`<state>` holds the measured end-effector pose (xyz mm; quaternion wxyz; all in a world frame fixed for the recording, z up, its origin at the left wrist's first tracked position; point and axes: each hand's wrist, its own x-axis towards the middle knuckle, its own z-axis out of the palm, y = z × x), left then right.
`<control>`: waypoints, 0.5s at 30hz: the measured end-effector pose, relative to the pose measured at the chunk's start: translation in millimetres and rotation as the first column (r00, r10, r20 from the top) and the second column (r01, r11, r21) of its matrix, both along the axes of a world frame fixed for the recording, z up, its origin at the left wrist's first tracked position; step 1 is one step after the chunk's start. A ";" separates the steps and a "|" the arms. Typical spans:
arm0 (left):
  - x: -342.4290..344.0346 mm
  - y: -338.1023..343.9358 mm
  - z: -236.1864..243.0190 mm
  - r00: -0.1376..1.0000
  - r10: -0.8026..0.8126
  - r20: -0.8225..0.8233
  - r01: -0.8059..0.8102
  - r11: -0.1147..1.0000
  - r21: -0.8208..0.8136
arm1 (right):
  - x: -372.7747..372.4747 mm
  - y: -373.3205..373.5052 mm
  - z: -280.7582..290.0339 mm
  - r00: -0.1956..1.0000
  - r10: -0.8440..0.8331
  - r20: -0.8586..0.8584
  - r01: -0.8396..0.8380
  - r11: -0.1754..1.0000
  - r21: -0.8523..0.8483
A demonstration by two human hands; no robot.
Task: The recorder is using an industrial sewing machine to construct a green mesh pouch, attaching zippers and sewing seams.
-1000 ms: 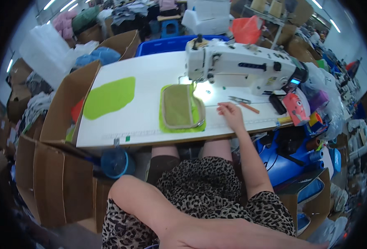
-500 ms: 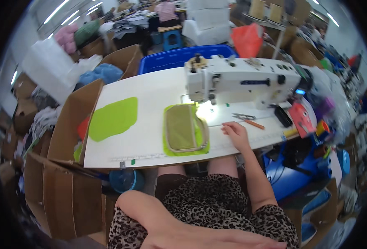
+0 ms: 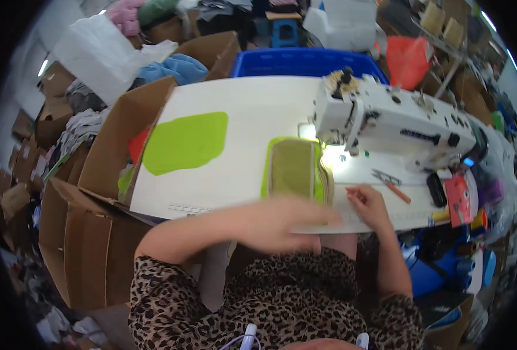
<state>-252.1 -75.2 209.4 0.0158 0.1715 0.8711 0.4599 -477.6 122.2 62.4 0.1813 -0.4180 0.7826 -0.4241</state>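
Observation:
In front of the sewing machine (image 3: 398,119) lies a sewn piece (image 3: 291,166), a tan mesh panel with a lime-green border and a pale edging or zipper along its right side. My left hand (image 3: 282,221) is smeared by motion over its near end; whether it touches the piece cannot be told, and its fingers are unclear. Just right of the piece, my right hand (image 3: 368,205) rests by the table's front edge with its fingers curled in; anything inside them is hidden. A flat lime-green fabric piece (image 3: 185,143) lies on the left of the white table (image 3: 246,105).
Thread snips (image 3: 385,177) and an orange-handled tool (image 3: 398,193) lie right of my right hand, near a black case (image 3: 436,190) and a pink pouch (image 3: 460,201). A cardboard box (image 3: 115,140) borders the table's left; a blue bin (image 3: 305,61) stands behind.
My left hand has swung up from my lap to the near end of the sewn piece. My right hand's fingers have curled in more. The whole view has shifted and tilted.

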 end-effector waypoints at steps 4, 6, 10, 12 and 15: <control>-53.9 -66.4 -67.6 0.929 0.106 -0.355 -0.250 0.886 -0.390 | -23.9 -36.2 31.8 0.961 0.241 -0.135 -0.215 0.960 0.179; -79.4 -69.8 -81.6 0.916 0.048 -0.398 -0.231 0.875 -0.426 | -38.6 -52.7 34.2 0.909 0.320 -0.266 -0.275 0.942 0.195; -107.6 -67.3 -95.7 0.900 -0.044 -0.435 -0.200 0.844 -0.498 | -51.2 -78.4 29.4 0.872 0.402 -0.281 -0.296 0.888 0.352; -111.8 -68.4 -107.0 0.915 -0.039 -0.402 -0.182 0.848 -0.497 | -49.8 -82.7 33.1 0.873 0.412 -0.259 -0.325 0.890 0.321; -114.1 -69.1 -117.6 0.931 -0.009 -0.365 -0.187 0.847 -0.497 | -52.6 -80.5 17.1 0.901 0.388 -0.196 -0.341 0.910 0.236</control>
